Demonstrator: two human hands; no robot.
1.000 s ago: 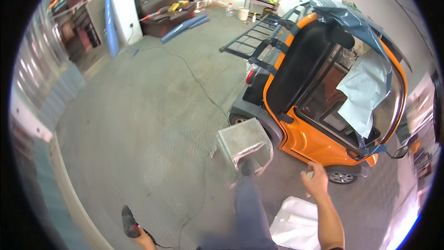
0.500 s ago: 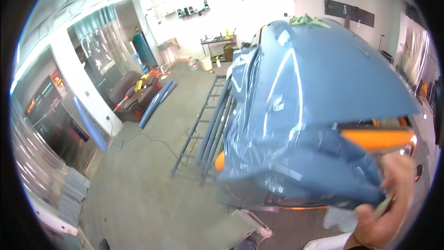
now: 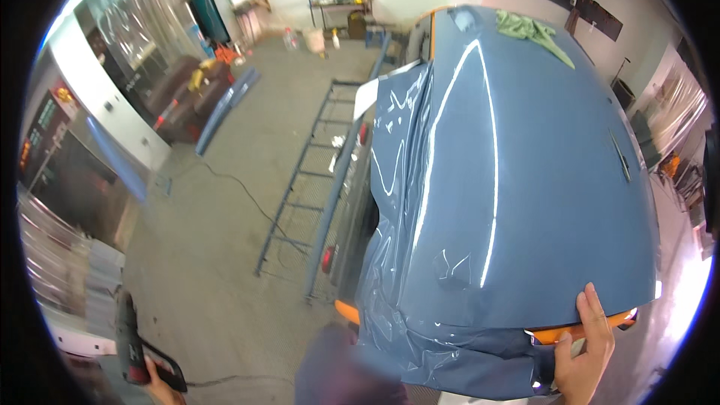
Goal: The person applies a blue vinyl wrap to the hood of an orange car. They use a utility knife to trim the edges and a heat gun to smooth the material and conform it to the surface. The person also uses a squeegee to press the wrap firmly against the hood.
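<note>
At the lower left, my left hand (image 3: 161, 384) is closed round the handle of a black heat gun (image 3: 129, 341) with a cord. Across the right half lies a curved blue-grey car panel (image 3: 555, 165) with glossy film. The loose film (image 3: 450, 364) hangs wrinkled and folded over its near edge and left side. My right hand (image 3: 587, 352) is at the near right edge, fingertips on the panel, thumb bent beside the orange strip (image 3: 555, 335). Something small and pale sits between thumb and fingers; its kind cannot be made out.
A green cloth (image 3: 529, 34) lies on the panel's far end. Left of the car stands a dark ladder-like rack (image 3: 296, 172). A cord (image 3: 247, 195) crosses the floor. Further off are a brown armchair (image 3: 180, 97), blue rolls (image 3: 225, 109) and a bench (image 3: 341, 1).
The view has shifted. The panel's near edge, lifted and blurred before, now lies lower with film folded at it. My left hand with the heat gun has come into view.
</note>
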